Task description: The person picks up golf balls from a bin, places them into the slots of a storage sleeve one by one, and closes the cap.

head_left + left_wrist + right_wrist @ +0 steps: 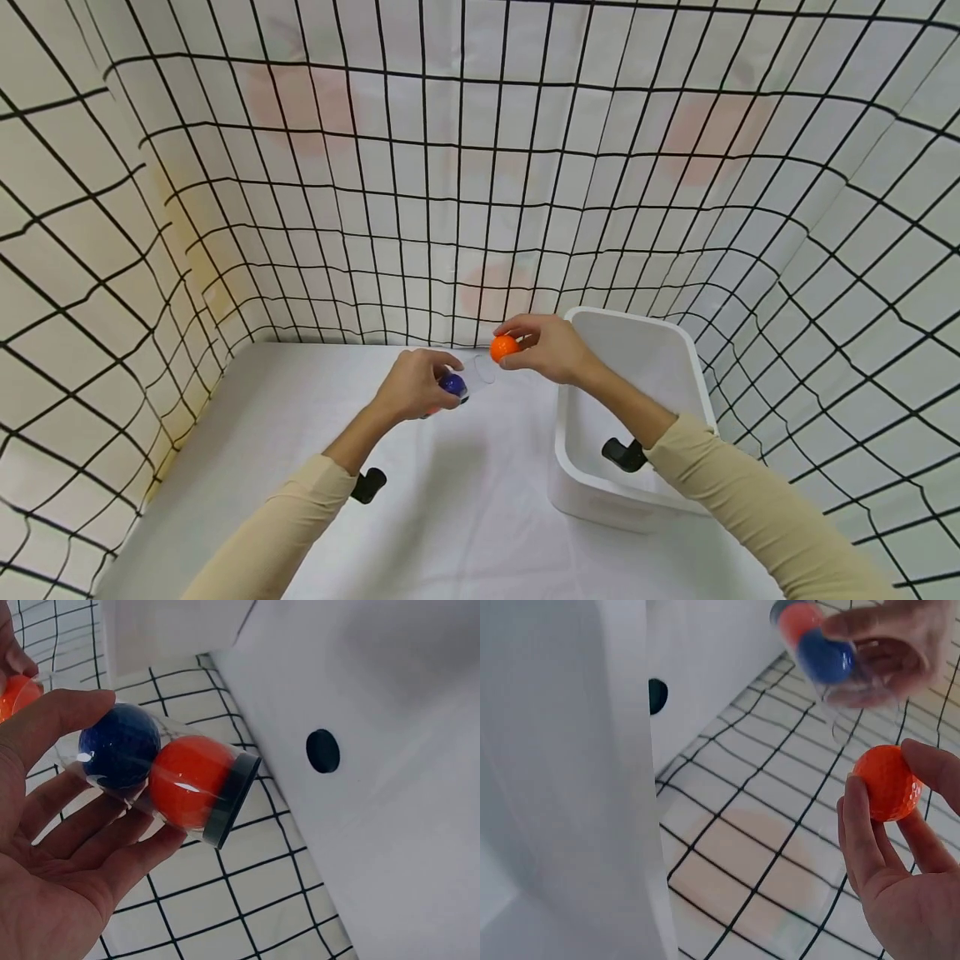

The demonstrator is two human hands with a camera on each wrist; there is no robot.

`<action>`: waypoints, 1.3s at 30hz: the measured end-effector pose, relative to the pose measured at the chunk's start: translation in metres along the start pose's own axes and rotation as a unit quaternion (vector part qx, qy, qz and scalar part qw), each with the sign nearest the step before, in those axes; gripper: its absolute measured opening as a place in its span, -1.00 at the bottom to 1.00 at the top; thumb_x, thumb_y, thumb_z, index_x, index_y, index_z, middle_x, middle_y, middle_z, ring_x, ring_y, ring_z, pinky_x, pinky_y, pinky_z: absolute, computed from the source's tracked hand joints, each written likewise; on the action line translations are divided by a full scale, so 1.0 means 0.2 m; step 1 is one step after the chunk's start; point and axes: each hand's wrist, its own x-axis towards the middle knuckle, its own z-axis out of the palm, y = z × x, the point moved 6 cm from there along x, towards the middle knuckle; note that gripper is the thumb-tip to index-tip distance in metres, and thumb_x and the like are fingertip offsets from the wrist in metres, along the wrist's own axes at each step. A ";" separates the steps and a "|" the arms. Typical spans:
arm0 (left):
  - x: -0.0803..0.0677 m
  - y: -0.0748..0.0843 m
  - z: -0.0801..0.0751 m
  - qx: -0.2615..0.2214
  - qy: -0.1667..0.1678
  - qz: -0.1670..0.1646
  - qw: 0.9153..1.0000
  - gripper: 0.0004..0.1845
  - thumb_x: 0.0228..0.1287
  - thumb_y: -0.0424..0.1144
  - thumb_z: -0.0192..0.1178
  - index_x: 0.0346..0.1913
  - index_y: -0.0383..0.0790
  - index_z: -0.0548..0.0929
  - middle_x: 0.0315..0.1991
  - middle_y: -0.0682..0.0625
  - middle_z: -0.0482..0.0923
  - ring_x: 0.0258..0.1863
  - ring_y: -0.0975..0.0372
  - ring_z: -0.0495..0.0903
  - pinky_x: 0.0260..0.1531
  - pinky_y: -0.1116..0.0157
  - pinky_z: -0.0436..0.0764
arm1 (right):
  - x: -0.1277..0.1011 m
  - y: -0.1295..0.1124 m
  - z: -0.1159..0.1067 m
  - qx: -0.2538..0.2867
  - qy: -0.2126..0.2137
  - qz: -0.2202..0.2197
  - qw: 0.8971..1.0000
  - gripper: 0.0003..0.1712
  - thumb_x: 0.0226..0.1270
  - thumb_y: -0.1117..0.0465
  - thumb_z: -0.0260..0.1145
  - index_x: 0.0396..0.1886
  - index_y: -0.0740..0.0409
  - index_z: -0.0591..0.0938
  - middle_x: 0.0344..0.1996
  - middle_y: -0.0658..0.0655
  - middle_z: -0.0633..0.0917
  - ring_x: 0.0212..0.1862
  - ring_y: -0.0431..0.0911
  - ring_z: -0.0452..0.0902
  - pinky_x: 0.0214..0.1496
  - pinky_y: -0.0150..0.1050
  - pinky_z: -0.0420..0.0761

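Observation:
My left hand [411,387] grips a clear plastic tube [480,369], fingers and thumb round its side. Inside the tube are a blue golf ball [120,745] and an orange golf ball [189,782], the orange one lying against the black end cap [232,800]. The tube is tilted, its clear end pointing toward my right hand [551,348]. Between thumb and fingertips, that hand pinches another orange golf ball [887,783], held just off the tube's clear end.
A white plastic bin [564,467] stands on the white table [465,533] at the right, under my right forearm. Black netting [450,150] encloses the back and sides. A dark round disc [323,751] lies on the table.

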 end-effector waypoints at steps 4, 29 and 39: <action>0.01 0.01 0.00 0.006 -0.003 0.001 1.000 -0.56 -0.03 -0.30 0.56 0.00 -0.19 0.76 -0.20 -0.12 0.77 -0.30 0.14 0.71 -0.25 0.20 0.77 | -0.01 -0.02 0.07 -0.004 -0.017 -0.008 1.000 -0.54 0.13 0.15 0.54 0.08 -0.03 0.73 0.07 0.13 0.73 -0.02 0.03 0.73 -0.04 -0.13 0.73; 0.01 -0.02 -0.01 0.011 -0.001 -0.005 1.000 -0.55 -0.04 -0.29 0.57 0.00 -0.21 0.75 -0.25 -0.11 0.76 -0.38 0.16 0.68 -0.34 0.25 0.74 | 0.02 0.00 0.17 0.003 -0.037 -0.006 0.999 -0.51 0.18 0.13 0.52 0.14 -0.02 0.70 0.04 0.13 0.75 -0.01 0.01 0.70 -0.05 -0.13 0.73; -0.05 -0.23 -0.09 0.013 0.028 -0.047 0.998 -0.52 -0.04 -0.30 0.54 0.03 -0.24 0.73 -0.20 -0.16 0.75 -0.31 0.10 0.69 -0.30 0.18 0.76 | 0.18 -0.01 0.19 0.007 0.017 0.001 1.000 -0.52 0.14 0.13 0.55 0.10 0.01 0.71 -0.05 0.12 0.77 0.02 0.02 0.71 0.01 -0.08 0.71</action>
